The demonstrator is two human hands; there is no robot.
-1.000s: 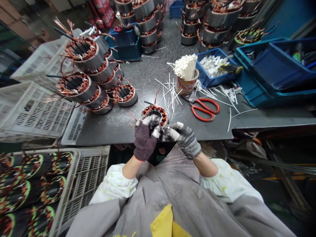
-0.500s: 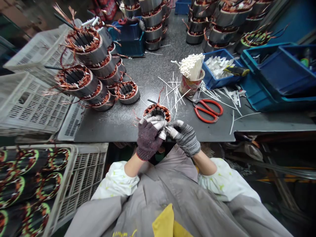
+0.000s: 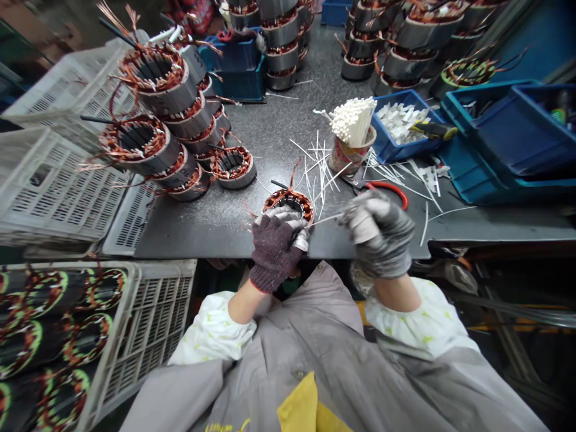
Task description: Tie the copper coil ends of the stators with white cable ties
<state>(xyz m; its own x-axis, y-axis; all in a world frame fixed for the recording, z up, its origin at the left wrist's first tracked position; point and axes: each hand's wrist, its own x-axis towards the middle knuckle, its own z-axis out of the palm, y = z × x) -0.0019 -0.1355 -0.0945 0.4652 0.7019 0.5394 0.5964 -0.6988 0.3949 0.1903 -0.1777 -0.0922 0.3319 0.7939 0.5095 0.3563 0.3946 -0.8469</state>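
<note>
A motor stator (image 3: 304, 201) with copper windings lies near the table's front edge, directly ahead of me. My left hand (image 3: 275, 245), in a dark purple knit glove, is wrapped over the stator's near side and hides part of it. From that side a thin white cord (image 3: 326, 220) runs taut to my right hand (image 3: 382, 233). The grey-gloved right hand, blurred by motion, is closed on the cord's other end. It hovers over the red-handled scissors (image 3: 398, 191) and covers much of them. Loose white cords (image 3: 320, 171) are scattered behind the stator.
Stacked stators (image 3: 164, 102) and a single stator (image 3: 233, 168) stand at the left. A cup (image 3: 348, 157) of white cords, a blue bin (image 3: 387, 141) of white scraps and teal bins (image 3: 477, 174) are on the right. Lower left, a crate (image 3: 130, 300) holds several stators.
My right hand has moved right and away from the stator, drawing the white cord out straight and passing over the scissors. My left hand has stayed on the stator.
</note>
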